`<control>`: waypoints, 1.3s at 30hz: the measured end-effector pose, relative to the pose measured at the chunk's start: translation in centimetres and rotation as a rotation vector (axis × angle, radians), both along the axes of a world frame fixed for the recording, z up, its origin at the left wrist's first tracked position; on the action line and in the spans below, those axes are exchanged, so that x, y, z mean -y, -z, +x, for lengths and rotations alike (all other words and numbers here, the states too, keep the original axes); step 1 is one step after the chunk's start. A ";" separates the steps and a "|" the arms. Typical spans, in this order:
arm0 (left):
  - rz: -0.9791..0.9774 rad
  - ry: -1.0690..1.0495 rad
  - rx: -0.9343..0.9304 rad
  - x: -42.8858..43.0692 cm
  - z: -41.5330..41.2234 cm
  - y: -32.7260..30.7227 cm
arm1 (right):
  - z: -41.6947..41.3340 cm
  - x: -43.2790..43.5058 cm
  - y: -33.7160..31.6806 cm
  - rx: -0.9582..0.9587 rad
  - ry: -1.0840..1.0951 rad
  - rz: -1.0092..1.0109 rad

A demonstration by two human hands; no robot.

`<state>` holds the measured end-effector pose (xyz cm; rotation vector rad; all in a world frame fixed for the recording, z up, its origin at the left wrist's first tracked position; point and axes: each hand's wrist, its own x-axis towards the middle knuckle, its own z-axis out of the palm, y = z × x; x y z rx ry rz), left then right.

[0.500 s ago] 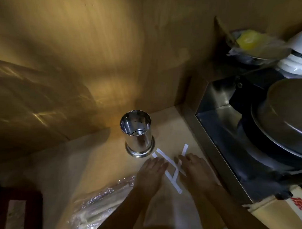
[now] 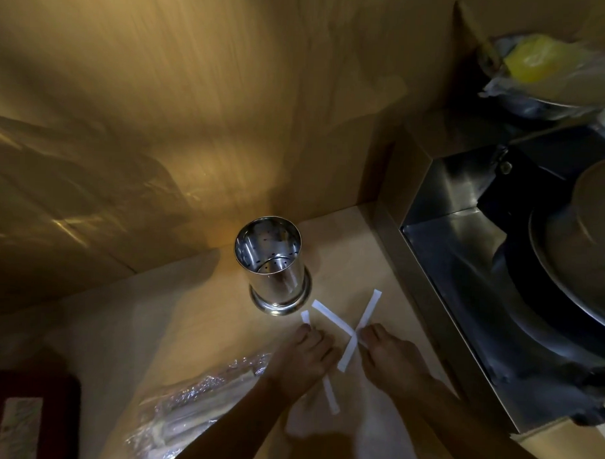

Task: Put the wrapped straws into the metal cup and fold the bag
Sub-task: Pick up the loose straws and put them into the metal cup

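Note:
A shiny metal cup [image 2: 272, 262] with small holes stands upright and empty on the wooden counter. Just in front of it three white wrapped straws [image 2: 332, 316] lie crossed on the counter. My left hand [image 2: 303, 360] rests palm down on the left straws, fingertips near one straw's end. My right hand [image 2: 387, 356] lies flat beside them, its fingertips touching the crossing point. A crinkled clear plastic bag [image 2: 192, 404] with more straws inside lies at the lower left, next to my left forearm. A flat whitish sheet lies under my wrists.
A wooden wall [image 2: 230, 106] rises right behind the cup. To the right is a recessed steel stove well [image 2: 465, 252] with a large dark pan and lid [image 2: 584, 256]. A metal bowl with yellow food in plastic [image 2: 540, 66] sits at upper right. A dark red object [image 2: 27, 412] is at lower left.
Both hands have slid slightly back toward me, uncovering more of the crossed straws. The cup and the bag have not moved.

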<state>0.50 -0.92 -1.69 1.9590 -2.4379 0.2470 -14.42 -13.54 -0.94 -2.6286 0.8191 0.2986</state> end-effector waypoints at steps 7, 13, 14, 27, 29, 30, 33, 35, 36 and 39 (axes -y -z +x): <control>0.109 -0.043 0.026 0.1 -0.6 -1.3 | 1.2 0.6 -1.0 -0.093 -0.002 0.083; 0.063 -0.225 -0.095 -1.2 -0.9 -2.9 | -0.2 1.5 -3.1 0.055 0.258 0.691; 0.040 -0.259 -0.118 -1.6 -0.9 -3.3 | -0.3 1.4 -3.3 0.082 0.292 0.741; -0.204 -0.806 -0.844 -3.8 -0.3 -9.2 | 1.2 1.4 -9.9 0.669 0.338 1.186; -0.201 -0.800 -0.903 -3.9 0.0 -10.1 | 2.0 1.2 -10.4 0.719 0.351 1.042; -0.190 -0.795 -0.934 -4.0 0.0 -10.5 | 2.3 1.2 -10.4 0.742 0.356 1.007; -0.178 -0.785 -1.023 -4.2 0.0 -11.5 | 2.9 0.8 -11.1 0.778 0.321 0.905; -0.197 -0.785 -1.082 -4.3 -0.1 -12.2 | 3.3 0.5 -11.7 0.785 0.286 0.813; -0.209 -0.787 -1.106 -4.4 -0.1 -12.5 | 3.5 0.3 -12.0 0.795 0.273 0.769; -0.259 -0.770 -1.157 -4.3 0.0 -14.1 | 4.4 -0.2 -13.4 0.821 0.237 0.658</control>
